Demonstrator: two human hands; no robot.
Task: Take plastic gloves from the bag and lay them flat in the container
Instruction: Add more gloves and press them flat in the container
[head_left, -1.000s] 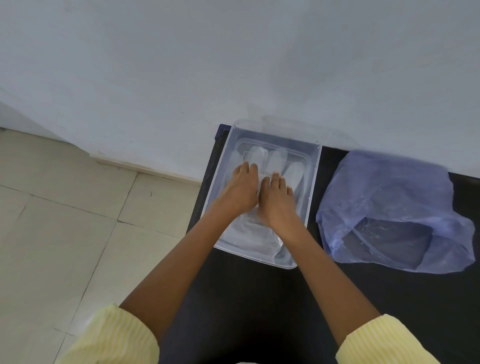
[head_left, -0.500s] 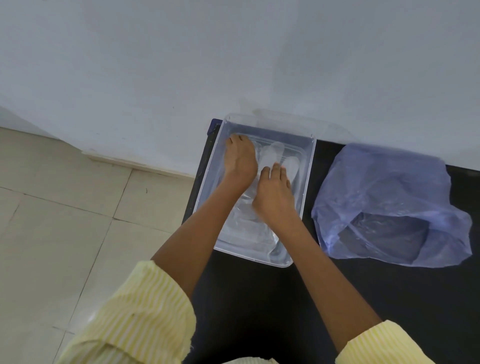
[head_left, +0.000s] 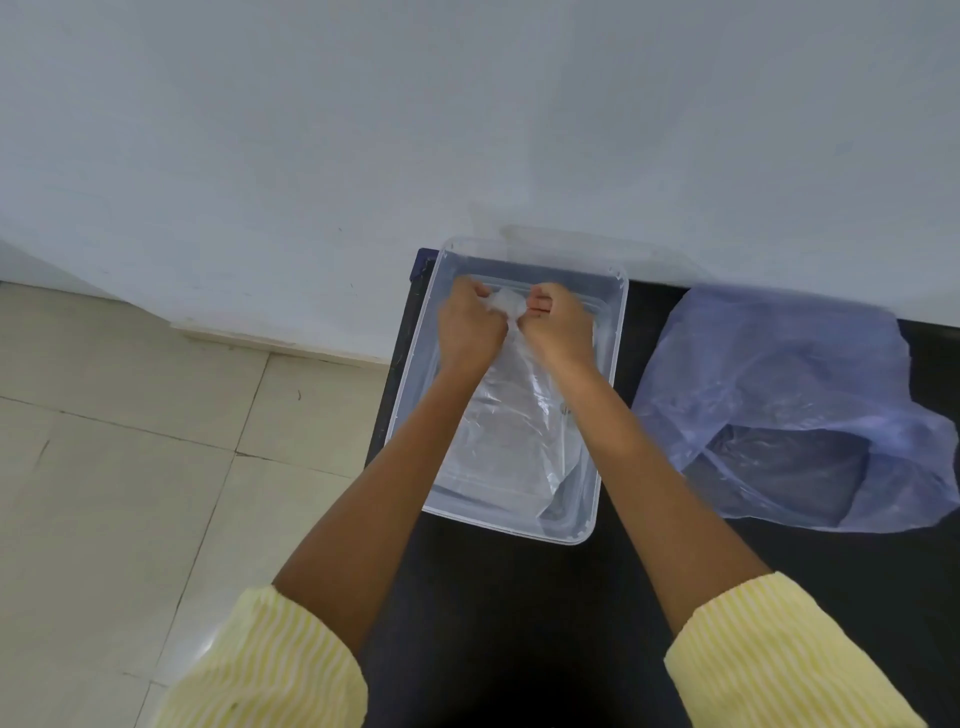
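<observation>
A clear plastic container sits at the left end of the black table, against the wall. A clear plastic glove lies in it, cuff toward me. My left hand and my right hand are side by side at the far end of the container, both closed on the glove's bunched finger end. The purple plastic bag lies open on the table to the right of the container; I cannot make out what is inside it.
The white wall rises directly behind the container and bag. Beige floor tiles lie left of the table's edge. My yellow striped sleeves are pushed up at the bottom of the view.
Both hands slid from flat on the glove's middle toward the far end of the container. They went from pressing flat to gripping the glove's finger end, which is now bunched.
</observation>
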